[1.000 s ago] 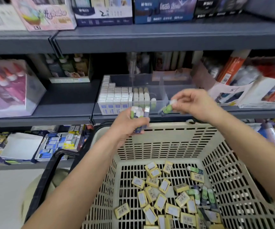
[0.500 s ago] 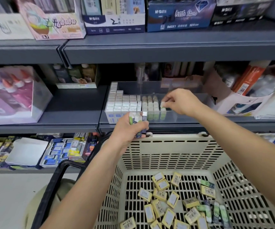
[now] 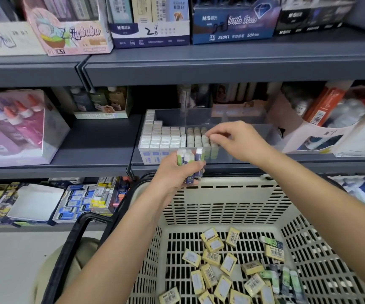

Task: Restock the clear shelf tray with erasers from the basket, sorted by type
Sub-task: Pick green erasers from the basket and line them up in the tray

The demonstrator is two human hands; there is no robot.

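Erasers (image 3: 189,157), a small bundle of green- and blue-sleeved sticks, stand upright in the left hand (image 3: 177,174), which is clamped round them just above the far rim of the basket (image 3: 221,194). The right hand (image 3: 232,139) is the nearer one to the work: its fingertips (image 3: 210,135) are pinched together at the top of the green row (image 3: 201,139) inside the clear tray (image 3: 243,132), and whether they hold an eraser there I cannot tell. That row stands on end, long axis vertical, like the white-topped rows (image 3: 161,137) to its left. The tray's bare right half lies directly under and beyond the right hand, so I judge the next stick should travel from the left hand's bundle up and rightward a short way, kept upright. Below, many yellow flat erasers (image 3: 212,257) and a few green sticks (image 3: 286,279) lie loose on the basket floor, so the job looks well short of done.
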